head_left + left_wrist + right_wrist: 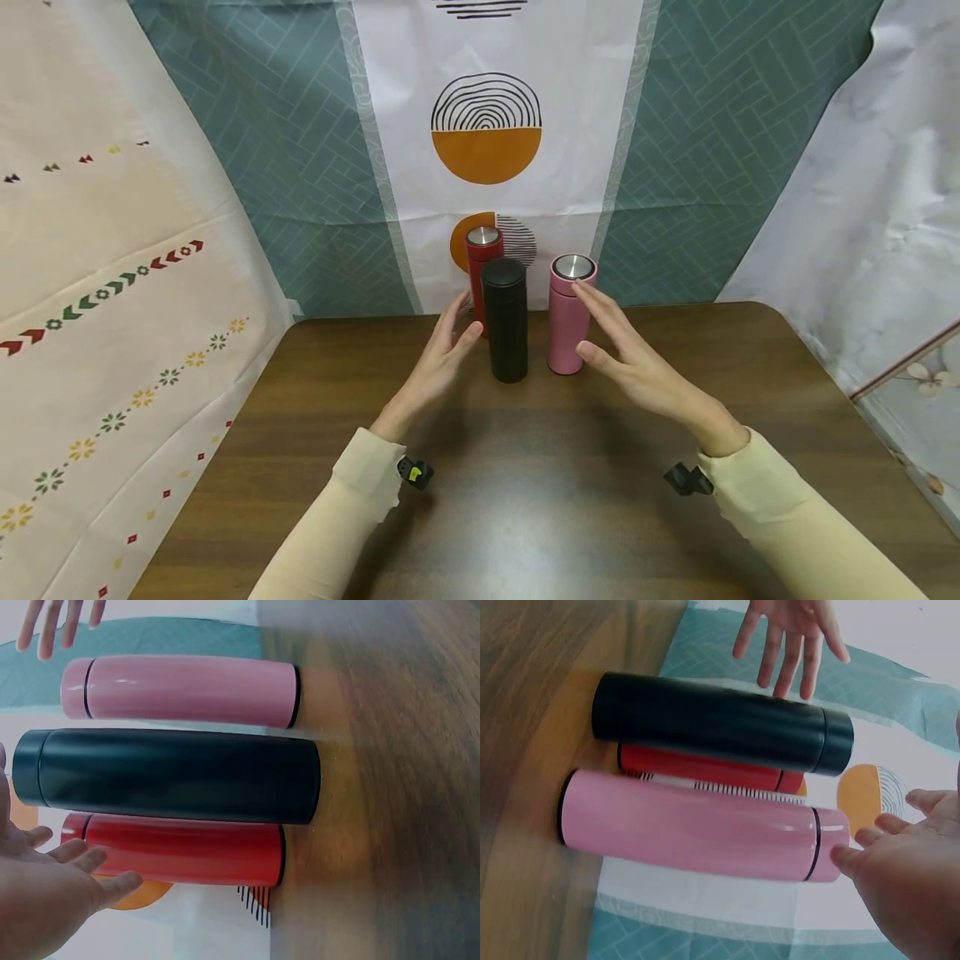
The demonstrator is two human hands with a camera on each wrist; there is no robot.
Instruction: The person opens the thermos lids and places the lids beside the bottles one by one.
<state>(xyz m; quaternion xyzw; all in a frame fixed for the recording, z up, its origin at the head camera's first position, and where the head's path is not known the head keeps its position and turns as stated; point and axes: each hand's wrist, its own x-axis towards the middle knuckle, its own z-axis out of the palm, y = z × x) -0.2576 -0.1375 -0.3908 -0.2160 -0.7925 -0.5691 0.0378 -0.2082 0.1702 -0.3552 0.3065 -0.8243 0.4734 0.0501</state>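
Three vacuum flasks stand upright near the table's far edge. The black flask (507, 333) is in the middle, and the red flask (476, 279) stands behind it, partly hidden. To the right is the pink flask (566, 329) with a silver lid top. My left hand (435, 362) is raised left of the black flask, fingers extended and holding nothing. On the other side, my right hand (637, 371) reaches beside the pink flask, fingers extended and spread in the right wrist view. Whether its fingertips touch the pink flask I cannot tell.
The flasks stand on a brown wooden table (495, 500). Behind it hangs a patterned teal and white cloth (315, 167). More patterned cloth (112, 333) borders the left side, and pale cloth (885, 208) the right. Each sleeve cuff has a small black device (415, 472) at it.
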